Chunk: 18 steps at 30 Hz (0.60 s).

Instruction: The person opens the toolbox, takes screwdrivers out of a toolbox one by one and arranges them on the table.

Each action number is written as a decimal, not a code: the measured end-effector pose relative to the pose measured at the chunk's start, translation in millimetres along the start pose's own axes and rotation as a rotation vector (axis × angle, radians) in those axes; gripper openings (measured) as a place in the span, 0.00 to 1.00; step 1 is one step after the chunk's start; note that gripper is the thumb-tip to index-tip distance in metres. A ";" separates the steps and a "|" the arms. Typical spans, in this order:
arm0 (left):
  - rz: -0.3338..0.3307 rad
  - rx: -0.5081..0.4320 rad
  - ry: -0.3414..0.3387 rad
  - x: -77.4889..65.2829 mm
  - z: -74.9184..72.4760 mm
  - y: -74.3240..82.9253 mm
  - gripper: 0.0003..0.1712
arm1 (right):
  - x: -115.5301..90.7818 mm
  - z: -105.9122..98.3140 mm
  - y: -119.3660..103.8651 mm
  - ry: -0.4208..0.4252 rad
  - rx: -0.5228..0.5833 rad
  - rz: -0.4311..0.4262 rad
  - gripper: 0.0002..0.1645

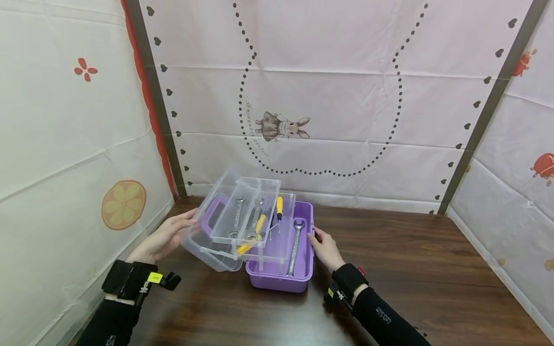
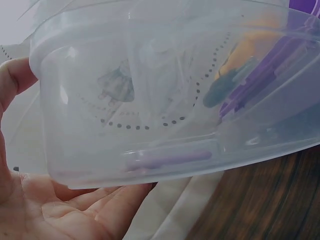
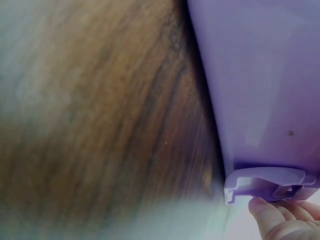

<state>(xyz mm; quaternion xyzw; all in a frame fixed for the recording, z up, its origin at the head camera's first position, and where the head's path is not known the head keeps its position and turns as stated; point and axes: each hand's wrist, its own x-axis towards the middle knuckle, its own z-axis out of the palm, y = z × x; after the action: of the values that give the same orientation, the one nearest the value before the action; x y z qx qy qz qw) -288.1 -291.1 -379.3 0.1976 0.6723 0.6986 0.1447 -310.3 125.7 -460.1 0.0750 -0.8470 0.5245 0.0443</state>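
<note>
A purple toolbox point(image 1: 280, 283) stands on the table with its clear plastic lid point(image 1: 190, 247) swung up to the left. My left hand point(image 1: 169, 235) grips the lid's outer end, thumb on one side and fingers beneath, as the left wrist view shows. A purple handle point(image 1: 205, 218) is set in the lid. Clear trays point(image 1: 271, 184) are raised over the box, with wrenches point(image 1: 237, 216) and a yellow screwdriver point(image 1: 279, 206) seen in or through them. One wrench point(image 1: 296, 247) lies in the box bottom. My right hand point(image 1: 326, 250) holds the box's right side at the purple latch point(image 3: 265, 176).
The dark wooden table point(image 1: 389, 254) extends to the right and in front of the box. Printed cloth walls point(image 1: 329, 120) enclose the back and both sides. The left cloth wall point(image 1: 86, 192) rises close to my left forearm.
</note>
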 end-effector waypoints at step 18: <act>-0.054 -0.080 0.088 -16.2 -19.2 -32.6 0.35 | 2.0 1.4 5.4 0.010 0.004 -0.019 0.30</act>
<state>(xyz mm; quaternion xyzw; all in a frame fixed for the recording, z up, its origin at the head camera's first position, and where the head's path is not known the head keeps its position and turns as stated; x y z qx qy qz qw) -284.9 -313.8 -413.4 0.1425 0.6545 0.7289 0.1417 -313.2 126.7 -465.1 0.0804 -0.8449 0.5261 0.0534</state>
